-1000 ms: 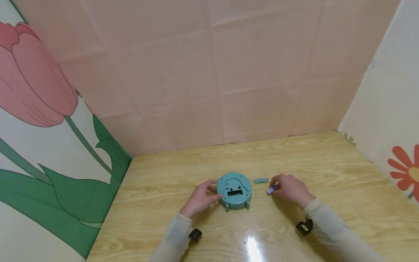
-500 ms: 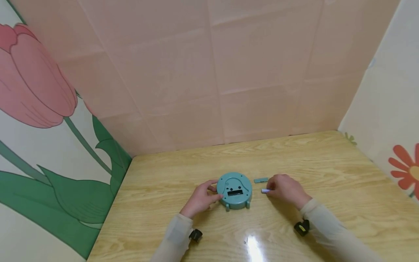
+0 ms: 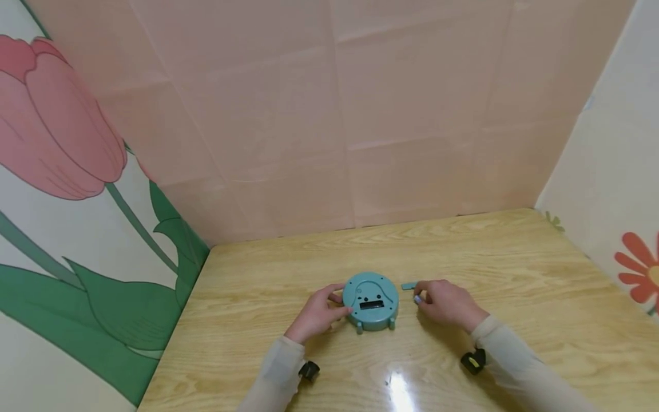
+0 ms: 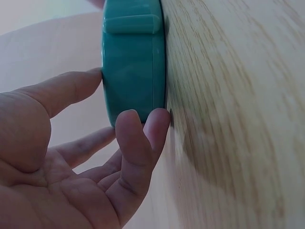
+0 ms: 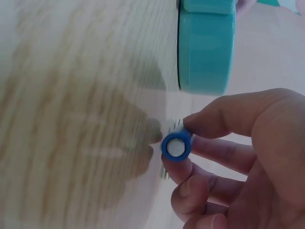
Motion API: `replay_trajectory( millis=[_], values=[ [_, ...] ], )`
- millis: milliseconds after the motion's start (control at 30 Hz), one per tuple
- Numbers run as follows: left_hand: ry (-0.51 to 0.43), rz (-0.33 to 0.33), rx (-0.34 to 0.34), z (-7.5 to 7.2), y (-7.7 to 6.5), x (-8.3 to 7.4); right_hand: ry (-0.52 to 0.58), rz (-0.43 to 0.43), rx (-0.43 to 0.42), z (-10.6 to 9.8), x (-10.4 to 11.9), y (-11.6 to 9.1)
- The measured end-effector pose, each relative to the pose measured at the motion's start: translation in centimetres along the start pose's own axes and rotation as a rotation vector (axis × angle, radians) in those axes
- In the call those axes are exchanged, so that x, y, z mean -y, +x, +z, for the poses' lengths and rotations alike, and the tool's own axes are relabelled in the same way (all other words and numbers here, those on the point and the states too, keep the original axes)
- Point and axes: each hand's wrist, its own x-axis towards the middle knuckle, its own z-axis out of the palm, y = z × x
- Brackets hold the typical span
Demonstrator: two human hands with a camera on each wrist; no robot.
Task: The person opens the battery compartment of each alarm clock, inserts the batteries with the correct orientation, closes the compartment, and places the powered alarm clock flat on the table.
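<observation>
A round teal alarm clock [image 3: 366,285] lies back side up on the table, its two stubby feet toward me. In its back the battery slot [image 3: 372,305] is uncovered and dark. My left hand [image 3: 320,316] holds the clock at its left edge, thumb on the upper rim and fingers against the side, as the left wrist view shows. Right of the clock, my right hand [image 3: 448,304] pinches a small blue battery [image 5: 176,147] between thumb and fingers, one flat end toward the right wrist camera. The teal battery cover [image 3: 408,286] lies just beyond, partly behind the right hand.
The wood-grain table [image 3: 268,280] reaches back to a pink covered wall [image 3: 288,143]. Walls with flower pictures stand at left and right. Each wrist carries a small black camera [image 3: 309,371].
My right hand has moved slightly left toward the clock and turned the battery, so less of its length shows in the head view. The left hand and the clock stay in place.
</observation>
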Motion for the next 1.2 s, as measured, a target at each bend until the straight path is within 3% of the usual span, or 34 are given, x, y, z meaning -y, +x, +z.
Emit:
replay_trajectory(
  millis=[200, 400, 767, 1200],
  values=[
    [0.012, -0.004, 0.007, 0.2, 0.0, 0.2, 0.02, 0.004, -0.05, 0.0, 0.3, -0.1],
    [0.011, -0.002, 0.007, 0.4, -0.1, 0.3, 0.053, -0.022, -0.156, 0.0, 0.6, -0.1],
    [-0.006, -0.021, 0.016, 0.4, -0.2, 0.3, 0.109, -0.133, -0.348, 0.2, 2.1, -0.3],
    [0.006, -0.024, 0.005, -0.1, 0.1, 0.1, 0.188, -0.246, -0.334, 0.7, 5.8, 0.3]
  ],
)
